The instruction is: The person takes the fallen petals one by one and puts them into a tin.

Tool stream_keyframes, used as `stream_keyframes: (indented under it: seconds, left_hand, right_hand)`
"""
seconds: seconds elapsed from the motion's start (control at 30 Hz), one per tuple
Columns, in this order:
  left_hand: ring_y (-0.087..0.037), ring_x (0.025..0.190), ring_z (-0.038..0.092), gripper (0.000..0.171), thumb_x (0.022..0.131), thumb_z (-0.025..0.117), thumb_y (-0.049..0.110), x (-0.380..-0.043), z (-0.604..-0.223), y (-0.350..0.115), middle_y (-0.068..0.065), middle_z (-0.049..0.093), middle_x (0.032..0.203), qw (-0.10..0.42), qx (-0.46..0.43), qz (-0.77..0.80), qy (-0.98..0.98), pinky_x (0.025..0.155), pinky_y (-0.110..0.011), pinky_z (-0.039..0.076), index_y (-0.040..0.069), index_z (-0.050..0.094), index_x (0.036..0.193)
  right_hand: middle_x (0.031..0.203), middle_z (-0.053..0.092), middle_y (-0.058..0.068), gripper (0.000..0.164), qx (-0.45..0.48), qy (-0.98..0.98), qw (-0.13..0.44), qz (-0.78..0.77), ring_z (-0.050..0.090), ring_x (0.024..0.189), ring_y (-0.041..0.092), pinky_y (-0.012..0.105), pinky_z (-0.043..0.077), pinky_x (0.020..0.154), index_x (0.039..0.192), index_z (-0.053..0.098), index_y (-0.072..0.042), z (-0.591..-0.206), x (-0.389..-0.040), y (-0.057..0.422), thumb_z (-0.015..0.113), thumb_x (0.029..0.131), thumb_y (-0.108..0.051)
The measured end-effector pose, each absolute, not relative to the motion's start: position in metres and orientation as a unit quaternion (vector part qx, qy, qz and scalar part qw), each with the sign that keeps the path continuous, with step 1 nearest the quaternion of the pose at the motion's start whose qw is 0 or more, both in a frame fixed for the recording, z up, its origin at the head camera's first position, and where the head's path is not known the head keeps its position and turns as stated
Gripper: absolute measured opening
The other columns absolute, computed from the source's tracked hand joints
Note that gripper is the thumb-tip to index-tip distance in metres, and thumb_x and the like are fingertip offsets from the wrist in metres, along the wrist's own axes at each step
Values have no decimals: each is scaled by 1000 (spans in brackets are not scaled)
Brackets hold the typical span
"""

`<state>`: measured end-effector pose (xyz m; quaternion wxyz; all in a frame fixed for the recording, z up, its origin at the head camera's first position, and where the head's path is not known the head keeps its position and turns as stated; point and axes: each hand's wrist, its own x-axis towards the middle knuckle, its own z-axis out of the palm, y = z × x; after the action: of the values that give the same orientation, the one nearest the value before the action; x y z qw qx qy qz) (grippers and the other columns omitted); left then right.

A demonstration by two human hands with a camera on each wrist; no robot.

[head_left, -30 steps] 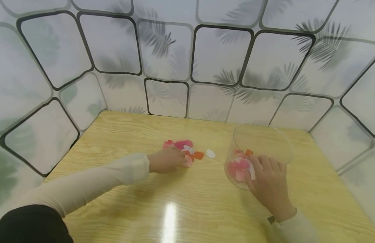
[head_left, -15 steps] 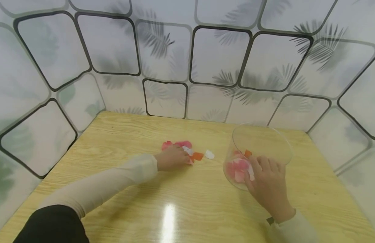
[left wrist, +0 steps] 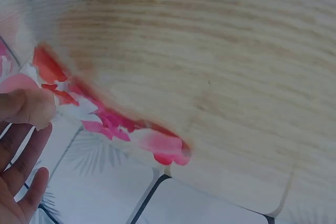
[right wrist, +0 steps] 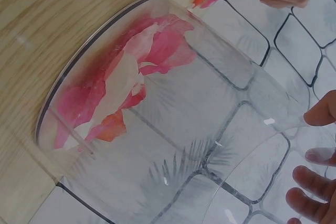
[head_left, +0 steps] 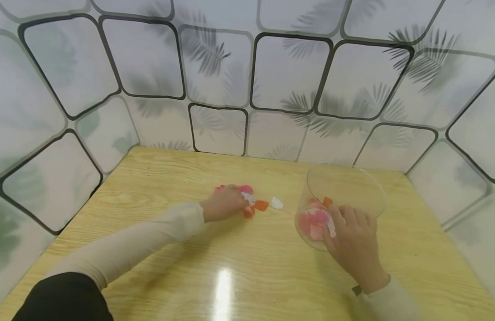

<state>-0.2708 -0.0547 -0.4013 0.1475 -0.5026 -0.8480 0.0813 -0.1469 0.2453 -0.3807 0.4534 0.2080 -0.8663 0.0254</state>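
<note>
Between thumb and fingers, my left hand (head_left: 225,203) pinches a pale pink petal (left wrist: 37,103), close over a row of loose petals. Those include a white petal (head_left: 247,197), an orange-red petal (head_left: 261,205) and pink ones (left wrist: 157,142); in the head view the hand covers part of them. To the right, a clear cylindrical container (head_left: 345,187) stands upright with its mouth up. My right hand (head_left: 353,243) grips its near right side, thumb and fingers on the clear wall. Pink, white and orange petals (right wrist: 126,77) lie at the container's bottom.
One white petal (head_left: 277,203) lies by itself between the row and the container. The wooden table (head_left: 171,276) meets patterned wall panels (head_left: 219,129) at the back and both sides.
My left hand reached right among the petals, then drew back slightly up and left with a pale pink petal, leaving an orange-red one exposed. My right hand and the container stay put.
</note>
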Motion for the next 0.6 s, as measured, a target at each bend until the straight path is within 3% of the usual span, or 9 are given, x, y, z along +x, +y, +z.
stream_keyframes:
  seconds: [0.23, 0.6]
  left_hand:
    - [-8, 58, 55, 13, 78, 72, 8, -268, -385, -61, 5, 70, 70, 169, -492, 115, -847, 68, -26, 49, 19, 70, 73]
    - [-14, 72, 62, 10, 76, 75, 10, -258, -324, -42, 5, 68, 68, 276, -517, 55, -809, 83, -31, 48, 15, 68, 71]
  right_hand:
    - [82, 55, 16, 35, 211, -862, 460, 31, 49, 73, 34, 45, 32, 63, 97, 56, -1, -381, -148, 247, 41, 84, -29]
    - [84, 54, 16, 34, 210, -873, 440, 29, 49, 73, 34, 45, 33, 64, 99, 56, -1, -381, -147, 248, 43, 82, -28]
